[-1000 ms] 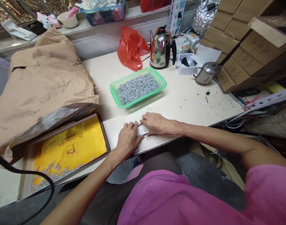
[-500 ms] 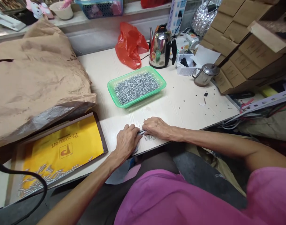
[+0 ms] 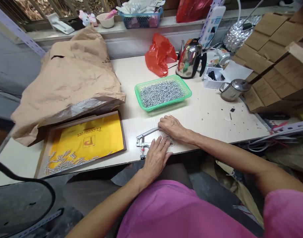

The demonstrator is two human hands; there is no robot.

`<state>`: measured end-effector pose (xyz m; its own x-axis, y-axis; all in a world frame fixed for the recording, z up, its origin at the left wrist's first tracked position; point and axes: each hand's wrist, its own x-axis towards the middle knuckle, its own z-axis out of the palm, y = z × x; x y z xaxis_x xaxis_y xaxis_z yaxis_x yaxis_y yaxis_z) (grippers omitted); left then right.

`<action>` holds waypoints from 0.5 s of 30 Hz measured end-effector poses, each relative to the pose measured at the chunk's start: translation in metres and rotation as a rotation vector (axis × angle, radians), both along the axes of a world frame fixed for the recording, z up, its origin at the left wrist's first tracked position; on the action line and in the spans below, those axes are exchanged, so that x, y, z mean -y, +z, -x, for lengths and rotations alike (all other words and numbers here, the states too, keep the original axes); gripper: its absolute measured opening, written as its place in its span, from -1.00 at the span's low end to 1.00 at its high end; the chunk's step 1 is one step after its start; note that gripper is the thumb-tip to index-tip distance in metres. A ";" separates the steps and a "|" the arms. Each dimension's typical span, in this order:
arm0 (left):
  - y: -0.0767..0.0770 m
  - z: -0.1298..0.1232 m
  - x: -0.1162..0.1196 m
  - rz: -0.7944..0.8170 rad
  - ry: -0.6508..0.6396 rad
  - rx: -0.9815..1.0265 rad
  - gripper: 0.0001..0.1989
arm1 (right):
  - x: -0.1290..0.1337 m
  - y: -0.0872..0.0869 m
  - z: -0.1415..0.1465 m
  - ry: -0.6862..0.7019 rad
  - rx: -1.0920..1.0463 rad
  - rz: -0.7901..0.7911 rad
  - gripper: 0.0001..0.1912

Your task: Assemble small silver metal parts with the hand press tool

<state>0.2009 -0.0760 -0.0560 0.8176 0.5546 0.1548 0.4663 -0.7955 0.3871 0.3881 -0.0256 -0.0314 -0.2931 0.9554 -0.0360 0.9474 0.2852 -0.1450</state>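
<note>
Near the table (image 3: 216, 124) edge, the right hand (image 3: 175, 129) curls round the metal tool's (image 3: 148, 133) upper arm; the left hand's (image 3: 155, 158) grip I can't quite tell. Bare surface separates them from the green basket (image 3: 151, 109).

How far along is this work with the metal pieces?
Apparently partway, though which batch is finished is unclear. Small silver metal pieces fill the green plastic basket, perhaps done. In work: left hand over a silver metal tool, right hand at its lever's end. Perhaps remaining: loose silver metal rods in the shallow yellow-lined tray.
</note>
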 end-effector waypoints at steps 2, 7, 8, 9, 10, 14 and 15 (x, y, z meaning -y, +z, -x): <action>0.002 0.002 0.005 0.029 -0.004 0.023 -0.62 | -0.007 -0.002 0.000 -0.034 0.018 -0.034 -0.80; 0.003 0.007 0.008 0.064 -0.013 0.067 -0.60 | -0.011 0.002 0.001 -0.093 0.052 -0.076 -0.81; 0.002 0.007 0.007 0.066 -0.020 0.075 -0.59 | -0.010 0.004 0.007 -0.070 0.046 -0.087 -0.81; 0.001 0.008 0.006 0.066 -0.035 0.085 -0.56 | -0.009 0.006 0.015 -0.014 0.023 -0.102 -0.80; 0.000 0.008 0.005 0.068 -0.050 0.095 -0.53 | -0.007 0.008 0.025 0.076 -0.014 -0.117 -0.78; -0.001 0.016 0.014 0.080 -0.070 0.140 -0.53 | -0.004 0.016 0.070 0.499 -0.109 -0.077 -0.82; 0.001 0.021 0.019 0.068 -0.083 0.163 -0.56 | -0.003 0.017 0.079 0.561 -0.093 -0.050 -0.85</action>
<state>0.1800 -0.0954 -0.0546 0.8282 0.5001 0.2529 0.3271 -0.7979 0.5064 0.3087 -0.0223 -0.0148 -0.7558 0.6525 0.0555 0.6328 0.7495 -0.1945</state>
